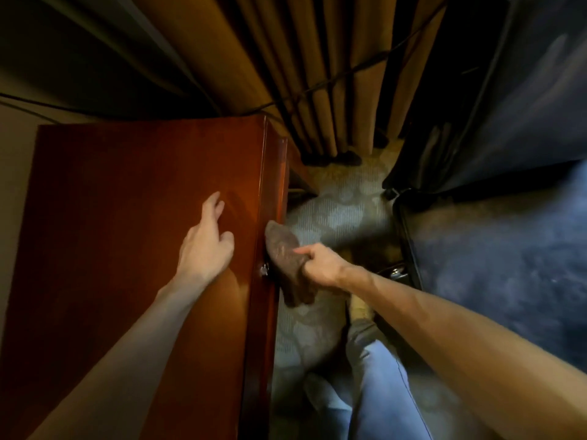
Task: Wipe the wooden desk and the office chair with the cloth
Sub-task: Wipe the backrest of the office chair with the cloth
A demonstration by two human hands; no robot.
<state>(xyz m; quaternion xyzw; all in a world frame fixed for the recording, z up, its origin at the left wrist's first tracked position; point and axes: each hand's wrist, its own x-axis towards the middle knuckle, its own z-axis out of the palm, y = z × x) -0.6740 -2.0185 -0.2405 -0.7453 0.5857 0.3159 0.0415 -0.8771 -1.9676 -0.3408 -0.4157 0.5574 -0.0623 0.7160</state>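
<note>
The main risk is a snag. The cloth (286,258) presses against the outer edge of the wooden table (127,201), right beside a small metal fitting (263,269) that sticks out from that edge. If the nap catches on the fitting during a stroke along the edge, the cloth could be pulled from the fingers and drop to the patterned carpet (343,214). The loose lower end hangs free, which makes this more likely.

The right hand (320,268) has its grip clamped around the bunched cloth. The left hand (206,249) lies on the tabletop, grip apart, fingers extended and holding nothing.

The cloth is brown, thick and towel-like, and folded into a long pad. The table is glossy reddish wood that reflects the light.
</note>
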